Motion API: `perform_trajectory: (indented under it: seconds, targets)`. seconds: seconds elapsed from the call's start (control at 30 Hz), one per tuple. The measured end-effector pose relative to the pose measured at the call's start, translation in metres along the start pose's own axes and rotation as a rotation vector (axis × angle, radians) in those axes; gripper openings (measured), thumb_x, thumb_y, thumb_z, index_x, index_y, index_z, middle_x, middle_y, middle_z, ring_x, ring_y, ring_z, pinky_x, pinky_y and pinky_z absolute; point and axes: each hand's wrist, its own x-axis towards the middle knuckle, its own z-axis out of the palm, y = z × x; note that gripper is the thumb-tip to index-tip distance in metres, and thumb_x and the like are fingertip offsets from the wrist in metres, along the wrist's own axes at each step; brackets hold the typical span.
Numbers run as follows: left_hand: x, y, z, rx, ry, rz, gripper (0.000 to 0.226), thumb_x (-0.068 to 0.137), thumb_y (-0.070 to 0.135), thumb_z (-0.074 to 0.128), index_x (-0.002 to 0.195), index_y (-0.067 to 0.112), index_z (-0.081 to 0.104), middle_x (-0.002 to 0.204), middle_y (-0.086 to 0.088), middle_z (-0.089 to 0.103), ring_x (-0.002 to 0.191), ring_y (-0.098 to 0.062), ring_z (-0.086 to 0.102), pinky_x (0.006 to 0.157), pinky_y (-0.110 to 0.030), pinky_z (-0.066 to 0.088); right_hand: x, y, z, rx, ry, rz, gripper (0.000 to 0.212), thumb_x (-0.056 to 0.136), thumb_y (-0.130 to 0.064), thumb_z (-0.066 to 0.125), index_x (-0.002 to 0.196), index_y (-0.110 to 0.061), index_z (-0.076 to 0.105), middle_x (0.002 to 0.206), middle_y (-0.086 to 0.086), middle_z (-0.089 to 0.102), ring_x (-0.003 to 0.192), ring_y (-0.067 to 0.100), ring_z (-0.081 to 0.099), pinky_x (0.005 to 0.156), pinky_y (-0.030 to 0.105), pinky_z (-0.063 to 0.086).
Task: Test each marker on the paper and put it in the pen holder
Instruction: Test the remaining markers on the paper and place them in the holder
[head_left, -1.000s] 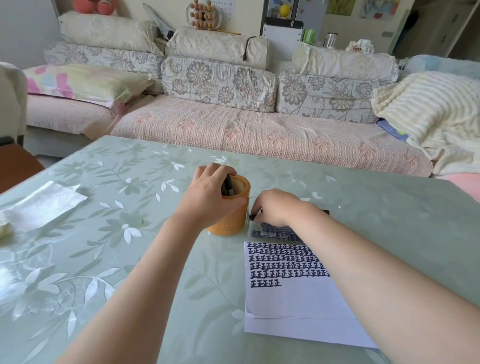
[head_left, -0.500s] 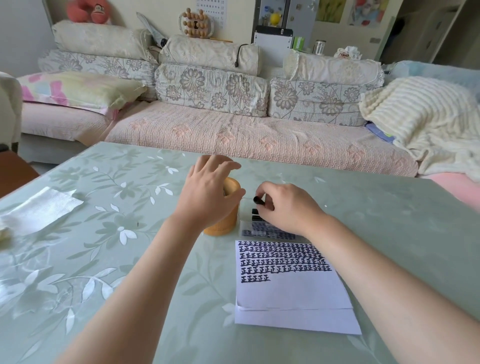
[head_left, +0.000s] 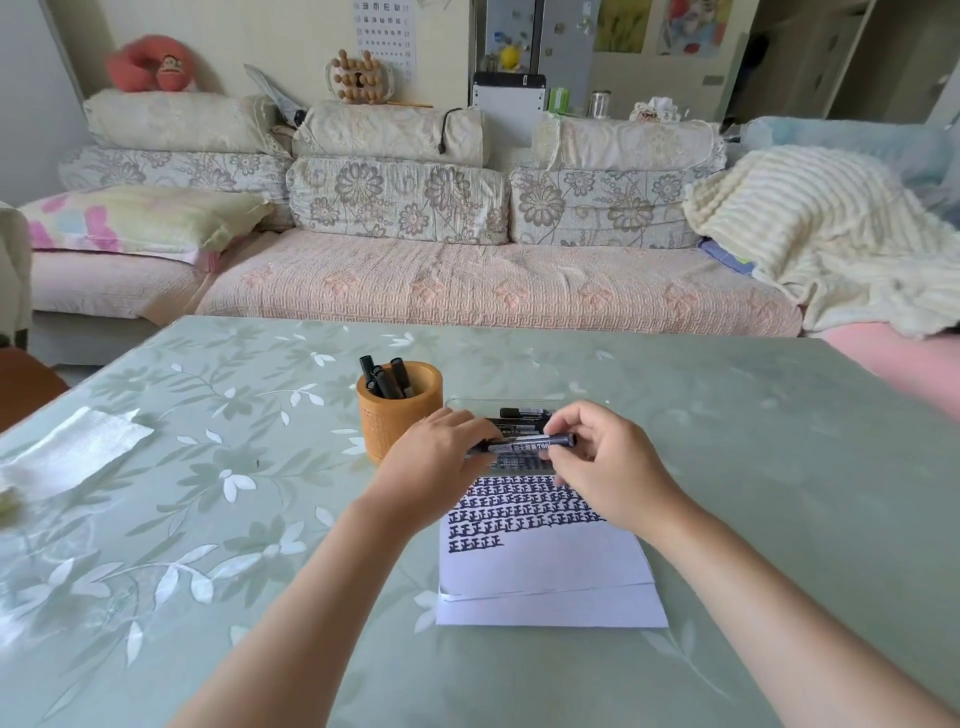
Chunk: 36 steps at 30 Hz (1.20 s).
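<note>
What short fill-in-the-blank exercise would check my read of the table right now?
1. The left hand and the right hand ____ grip the black plastic marker, held level.
2. The white paper sheet with rows of dark characters lies to the ____ of the round orange wooden pen holder.
3. The clear plastic tray behind the hands holds more black ____.
Missing words: both; right; markers.

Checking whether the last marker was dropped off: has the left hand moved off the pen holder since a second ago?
Yes. The left hand left the pen holder and went right, onto the marker.
</note>
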Motion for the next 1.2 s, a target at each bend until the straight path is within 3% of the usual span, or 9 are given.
perform_trajectory:
  seconds: [0.13,0.23,0.37,0.57,0.7,0.83,0.97,1.1,1.2]
  targets:
    - [-0.011,0.005,0.002,-0.01,-0.021,-0.004,0.022,0.088,0.031,0.067,0.109,0.025,0.068,0.094,0.011,0.063,0.091,-0.011,0.054,0.07,-0.028,0.049,-0.007,0.006,-0.002,-0.211,-0.095,-0.061,0.018,0.083,-0.013,0.064,0.088,-0.029,0.057,0.085,-0.01,0.066,0.075,0.001,0.06,0.072,0.02,0.047]
    - [-0.014,0.011,0.003,0.015,-0.046,0.032,0.021,0.086,0.029,0.069,0.106,0.025,0.068,0.092,0.01,0.063,0.09,-0.013,0.054,0.07,-0.026,0.047,-0.012,0.005,0.002,-0.496,-0.168,-0.207,0.02,0.085,-0.026,0.062,0.102,-0.031,0.054,0.101,-0.014,0.065,0.094,0.011,0.06,0.08,0.031,0.047]
    - [-0.02,0.018,0.001,-0.022,-0.026,0.024,0.026,0.083,0.029,0.072,0.108,0.024,0.067,0.091,0.012,0.062,0.089,-0.011,0.054,0.071,-0.025,0.046,-0.011,0.002,0.01,-0.572,-0.257,-0.241,0.026,0.097,-0.038,0.05,0.12,-0.028,0.056,0.116,-0.009,0.061,0.107,0.018,0.058,0.087,0.035,0.046]
    - [-0.041,0.021,-0.004,-0.073,-0.015,-0.016,0.018,0.085,0.026,0.07,0.103,0.024,0.067,0.083,0.021,0.049,0.082,-0.008,0.05,0.068,-0.027,0.046,-0.015,0.006,0.01,-0.588,-0.388,-0.194,0.03,0.102,-0.042,0.039,0.127,-0.037,0.053,0.108,-0.013,0.054,0.104,0.017,0.056,0.083,0.035,0.043]
    - [-0.043,0.023,0.0,-0.053,-0.009,-0.022,0.013,0.085,0.03,0.071,0.094,0.022,0.065,0.08,0.016,0.055,0.078,-0.011,0.052,0.062,-0.03,0.048,-0.022,0.012,0.014,-0.626,-0.429,-0.182,0.022,0.103,-0.034,0.04,0.117,-0.025,0.054,0.106,-0.005,0.056,0.103,0.023,0.055,0.085,0.039,0.043]
    - [-0.042,0.026,0.005,-0.022,-0.019,0.042,0.012,0.086,0.035,0.068,0.089,0.024,0.067,0.076,0.012,0.058,0.075,-0.011,0.052,0.058,-0.019,0.036,-0.028,0.013,0.016,-0.51,-0.482,-0.159,0.022,0.104,-0.032,0.038,0.113,-0.021,0.056,0.102,-0.005,0.059,0.096,0.018,0.053,0.084,0.038,0.043]
    - [-0.039,0.02,0.01,0.014,-0.046,0.102,0.034,0.093,0.047,0.046,0.087,0.022,0.067,0.071,0.009,0.055,0.071,-0.011,0.047,0.057,-0.021,0.036,-0.024,0.018,0.017,-0.529,-0.46,-0.144,0.023,0.103,-0.033,0.041,0.102,-0.017,0.057,0.094,-0.001,0.058,0.091,0.021,0.053,0.08,0.04,0.044]
    - [-0.035,0.015,0.014,-0.042,-0.144,0.077,0.034,0.095,0.046,0.047,0.086,0.018,0.064,0.071,0.008,0.054,0.072,-0.013,0.047,0.06,-0.028,0.039,-0.02,0.025,0.018,-0.567,-0.373,-0.279,0.018,0.1,-0.028,0.049,0.105,-0.017,0.062,0.088,0.0,0.058,0.085,0.022,0.055,0.071,0.039,0.043]
    - [-0.032,0.017,0.014,-0.163,-0.239,-0.097,0.029,0.095,0.039,0.054,0.08,0.016,0.062,0.068,0.002,0.056,0.067,-0.017,0.05,0.062,-0.041,0.044,-0.019,0.026,0.016,-0.664,-0.267,-0.476,0.007,0.091,-0.019,0.065,0.096,-0.015,0.065,0.075,-0.001,0.054,0.073,0.023,0.053,0.06,0.034,0.042]
